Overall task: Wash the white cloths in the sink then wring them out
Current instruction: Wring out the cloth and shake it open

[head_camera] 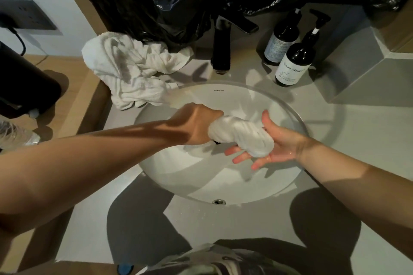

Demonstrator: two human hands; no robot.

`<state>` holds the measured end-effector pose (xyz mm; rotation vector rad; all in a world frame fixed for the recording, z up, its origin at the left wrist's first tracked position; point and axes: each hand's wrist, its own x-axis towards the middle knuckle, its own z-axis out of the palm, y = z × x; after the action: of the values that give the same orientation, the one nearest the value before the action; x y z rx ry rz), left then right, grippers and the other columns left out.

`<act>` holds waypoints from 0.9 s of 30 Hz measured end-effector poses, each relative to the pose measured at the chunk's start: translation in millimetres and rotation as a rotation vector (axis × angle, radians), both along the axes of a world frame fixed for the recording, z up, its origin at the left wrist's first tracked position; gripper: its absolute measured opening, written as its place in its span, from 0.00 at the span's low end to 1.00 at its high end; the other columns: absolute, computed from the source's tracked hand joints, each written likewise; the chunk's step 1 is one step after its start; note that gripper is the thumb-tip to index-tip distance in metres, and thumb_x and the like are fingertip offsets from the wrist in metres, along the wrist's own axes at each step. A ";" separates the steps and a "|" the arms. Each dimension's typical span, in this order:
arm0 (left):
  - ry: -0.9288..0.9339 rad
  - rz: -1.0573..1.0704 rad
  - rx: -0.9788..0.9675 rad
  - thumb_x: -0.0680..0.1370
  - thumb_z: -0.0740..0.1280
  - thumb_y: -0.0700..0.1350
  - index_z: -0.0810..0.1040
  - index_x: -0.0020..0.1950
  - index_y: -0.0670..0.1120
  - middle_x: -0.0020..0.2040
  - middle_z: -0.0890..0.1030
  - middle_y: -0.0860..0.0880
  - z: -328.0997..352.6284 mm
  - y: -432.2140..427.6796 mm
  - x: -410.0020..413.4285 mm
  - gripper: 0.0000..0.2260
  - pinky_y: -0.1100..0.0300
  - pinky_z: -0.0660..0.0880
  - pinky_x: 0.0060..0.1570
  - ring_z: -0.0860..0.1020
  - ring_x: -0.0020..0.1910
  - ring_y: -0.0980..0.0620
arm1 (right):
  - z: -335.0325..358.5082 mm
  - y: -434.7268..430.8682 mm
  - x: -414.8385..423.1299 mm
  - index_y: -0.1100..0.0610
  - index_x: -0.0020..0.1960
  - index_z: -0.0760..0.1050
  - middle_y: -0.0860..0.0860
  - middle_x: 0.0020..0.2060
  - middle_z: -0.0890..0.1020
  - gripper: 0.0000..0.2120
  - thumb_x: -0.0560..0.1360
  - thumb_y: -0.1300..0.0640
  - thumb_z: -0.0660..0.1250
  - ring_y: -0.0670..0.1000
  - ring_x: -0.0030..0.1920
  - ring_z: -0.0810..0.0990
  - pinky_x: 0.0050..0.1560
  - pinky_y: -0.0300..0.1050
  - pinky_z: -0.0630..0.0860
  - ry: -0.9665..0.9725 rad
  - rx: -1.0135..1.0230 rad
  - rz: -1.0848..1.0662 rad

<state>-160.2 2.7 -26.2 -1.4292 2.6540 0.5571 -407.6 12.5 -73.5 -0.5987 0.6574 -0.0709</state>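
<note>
Clenched by left hand (196,126): twisted cloth (241,134) | cradled on flat right hand (274,147) | held over sink (223,105) for draining

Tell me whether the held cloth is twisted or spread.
Twisted: the cloth is a ridged roll, left hand gripping one end.

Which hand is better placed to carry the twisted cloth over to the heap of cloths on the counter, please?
Probably the left hand: it grips the twisted cloth, and the heap lies on its side of the sink. The right hand only cradles it, open.
</note>
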 end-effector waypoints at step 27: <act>-0.165 0.221 0.744 0.68 0.71 0.35 0.80 0.52 0.38 0.44 0.78 0.45 -32.7 -23.9 -22.4 0.13 0.57 0.76 0.45 0.78 0.43 0.46 | 7.4 -28.4 50.0 0.54 0.63 0.65 0.53 0.52 0.78 0.20 0.76 0.47 0.64 0.58 0.51 0.80 0.41 0.45 0.67 1.090 -1.932 0.876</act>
<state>-182.6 -21.2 -58.8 -1.4230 1.8452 1.2162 -357.6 -16.0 -66.2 -2.8711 1.1869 0.5647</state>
